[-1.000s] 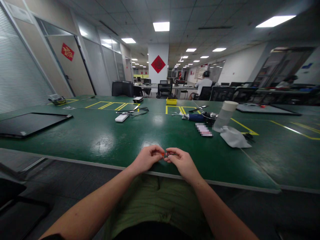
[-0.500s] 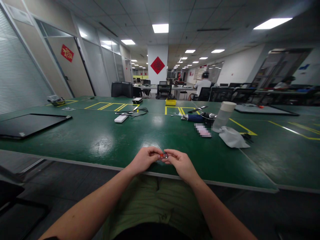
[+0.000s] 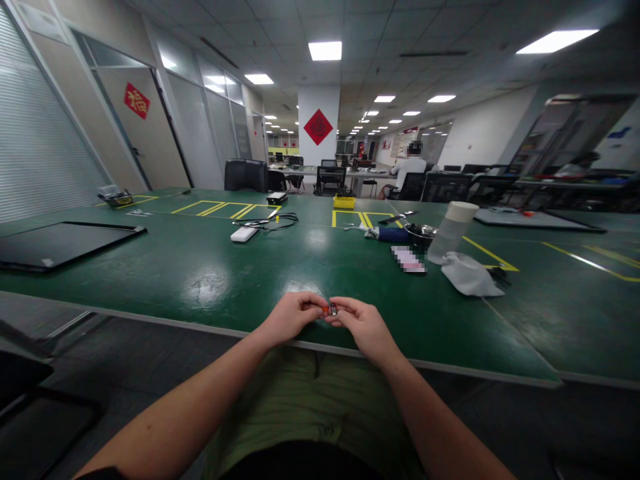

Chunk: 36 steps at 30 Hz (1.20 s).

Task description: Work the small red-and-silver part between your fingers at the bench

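Note:
My left hand [image 3: 296, 316] pinches a small orange-red piece [image 3: 326, 311] between thumb and fingertips. Right beside it, my right hand [image 3: 359, 323] has its fingers closed on a small silvery metal piece [image 3: 334, 310]. The two pieces look to be touching or nearly so; whether they are joined I cannot tell, and their exact kind is too small to make out. Both hands are held just above the front edge of the green table [image 3: 250, 287].
To the right lie a phone [image 3: 409, 259], a white plastic bag [image 3: 470, 275], a tall translucent bottle [image 3: 453, 233] and a metal bowl [image 3: 421, 233]. A white power bank [image 3: 244, 234] with black cables [image 3: 280, 223] is ahead. A dark flat panel [image 3: 70, 245] lies left. A person [image 3: 411, 167] sits far back.
The camera view has shifted slightly. Both hands stay together in nearly the same pose, still gripping the small orange-red and silvery pieces.

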### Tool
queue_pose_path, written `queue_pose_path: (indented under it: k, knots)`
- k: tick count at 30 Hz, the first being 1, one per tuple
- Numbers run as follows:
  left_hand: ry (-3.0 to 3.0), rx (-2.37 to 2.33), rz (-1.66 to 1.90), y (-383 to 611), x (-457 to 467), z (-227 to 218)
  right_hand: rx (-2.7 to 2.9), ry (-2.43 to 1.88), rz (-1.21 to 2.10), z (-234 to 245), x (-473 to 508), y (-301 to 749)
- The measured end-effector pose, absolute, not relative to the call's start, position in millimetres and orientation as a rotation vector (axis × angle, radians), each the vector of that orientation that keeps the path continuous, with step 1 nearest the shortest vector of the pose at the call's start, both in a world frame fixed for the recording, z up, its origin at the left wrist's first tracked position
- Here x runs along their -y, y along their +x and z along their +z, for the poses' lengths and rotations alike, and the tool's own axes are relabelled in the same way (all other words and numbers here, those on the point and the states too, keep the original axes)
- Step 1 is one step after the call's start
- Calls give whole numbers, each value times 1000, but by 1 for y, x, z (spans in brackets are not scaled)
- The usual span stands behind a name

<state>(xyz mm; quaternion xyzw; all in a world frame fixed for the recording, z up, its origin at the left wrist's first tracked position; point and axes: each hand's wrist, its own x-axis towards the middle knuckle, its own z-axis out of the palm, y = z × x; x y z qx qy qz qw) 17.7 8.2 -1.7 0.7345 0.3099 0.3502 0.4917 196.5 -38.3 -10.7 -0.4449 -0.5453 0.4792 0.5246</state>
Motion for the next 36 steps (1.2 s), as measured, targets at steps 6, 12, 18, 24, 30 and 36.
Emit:
queue_pose_path:
  k: [6, 12, 18, 24, 30, 36]
  knots:
    - [1786, -761, 848, 17, -8, -1, 1318, -1070, 1142, -10, 38, 196]
    - [1797, -763, 837, 17, -8, 0, 1326, -1067, 1139, -11, 38, 197]
    - [1793, -777, 834, 17, -9, 0, 1327, -1078, 1138, -12, 39, 197]
    - [1762, -759, 850, 17, -7, 0, 1358, -1077, 1112, -9, 40, 196]
    - [1749, -722, 875, 18, -7, 0, 1393, -1061, 1124, -10, 39, 196]
    - [1762, -737, 835, 16, -8, 0, 1439, -1028, 1119, -6, 42, 196]
